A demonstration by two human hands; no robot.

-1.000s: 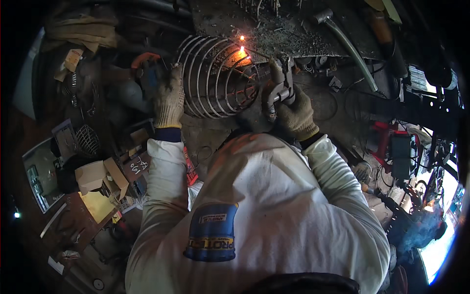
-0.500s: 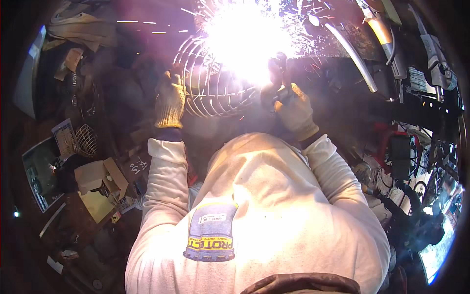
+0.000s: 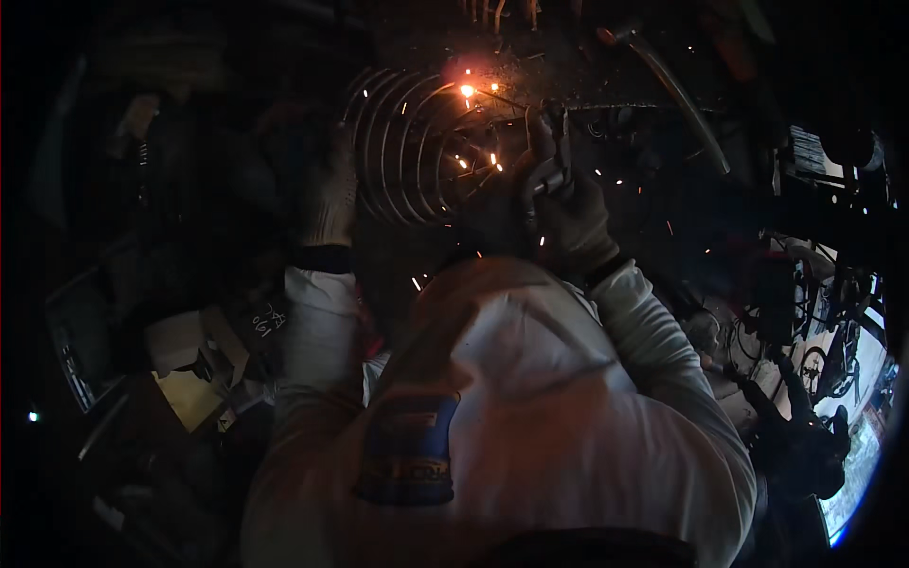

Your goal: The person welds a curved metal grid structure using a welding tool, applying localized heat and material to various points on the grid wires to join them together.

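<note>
A rounded cage of curved wire (image 3: 386,147) lies on the dark work surface. A glowing orange spot (image 3: 467,91) burns at its far right edge, and small sparks scatter around it. My left hand (image 3: 331,194), in a knitted glove, is closed on the cage's left rim; its fingertips are lost in shadow. My right hand (image 3: 579,222), also gloved, is closed round a dark welding torch (image 3: 543,175) just right of the cage. A wide white hood and sleeves cover my arms and shoulders.
A pale curved tube (image 3: 677,99) lies at the far right. Left of me stands an open cardboard box (image 3: 177,343) with a yellow sheet (image 3: 191,396). A person in dark clothes (image 3: 800,426) is at the right, near a bicycle (image 3: 812,364). Much of the left side is dark.
The blinding white welding arc has gone out, leaving a small orange glow and scattered sparks. The whole scene has darkened. My hands stay in nearly the same places, the right slightly lower.
</note>
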